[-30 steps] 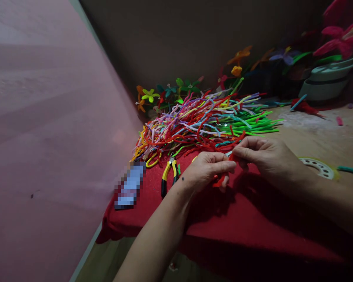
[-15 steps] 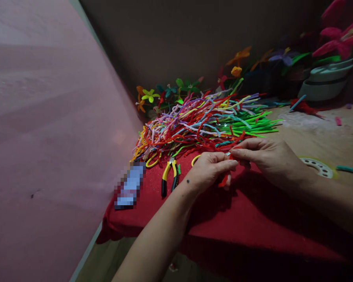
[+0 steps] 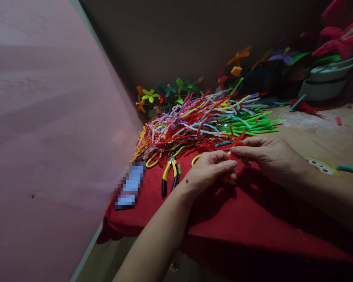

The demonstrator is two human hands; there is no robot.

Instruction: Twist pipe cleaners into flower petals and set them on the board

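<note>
My left hand [image 3: 213, 168] is closed on a small red fuzzy piece [image 3: 233, 156], thumb and fingers pinched over its left side. From the right, my right hand [image 3: 263, 153] pinches the same red piece between thumb and forefinger. The fingertips of both hands nearly meet there, and they hide much of the piece's shape. Just behind the hands lies a large heap of coloured pipe cleaners [image 3: 191, 117], with green ones [image 3: 259, 122] at its right.
Yellow-and-black pliers [image 3: 170, 176] and a blurred blue item [image 3: 131, 186] lie on the red cloth [image 3: 238, 227]. A white-and-yellow spool [image 3: 320, 166] is partly behind my right forearm. Fuzzy flowers [image 3: 150, 95] and a pale pot [image 3: 325, 84] stand behind.
My right hand has shifted slightly, covering more of the spool. The red piece between the fingers has changed angle, and less red shows below my left fingers.
</note>
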